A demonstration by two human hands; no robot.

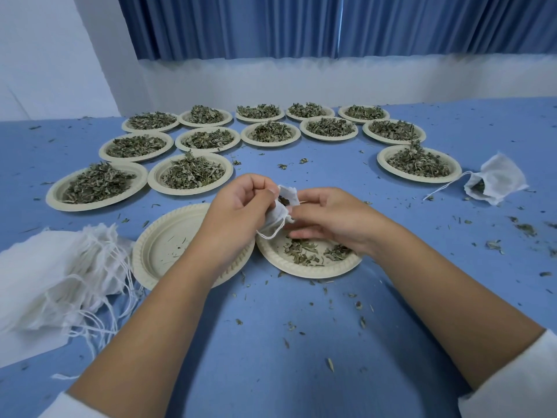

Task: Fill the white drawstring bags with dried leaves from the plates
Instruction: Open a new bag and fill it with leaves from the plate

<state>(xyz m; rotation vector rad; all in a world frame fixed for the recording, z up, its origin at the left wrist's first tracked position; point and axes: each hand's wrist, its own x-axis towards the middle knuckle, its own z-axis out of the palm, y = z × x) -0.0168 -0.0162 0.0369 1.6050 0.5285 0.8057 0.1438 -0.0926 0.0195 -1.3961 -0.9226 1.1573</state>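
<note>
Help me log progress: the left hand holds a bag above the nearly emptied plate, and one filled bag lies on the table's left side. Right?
Wrong side: the head view shows the filled bag on the table's right side. Otherwise right: the left hand holds a bag above the nearly emptied plate.

My left hand (238, 203) and my right hand (325, 215) meet in the middle, above the table (271, 342), and hold a small bag (278, 211) between them. Right under the bag sits a plate (289, 268) with a few leaves (301, 251) on it. Another plate (159, 251) lies just to its left, under my left arm. A pile of bags (54, 276) lies far left. Behind my hands, many full plates (156, 176) sit in rows. One more bag (497, 181) lies off to the right.
</note>
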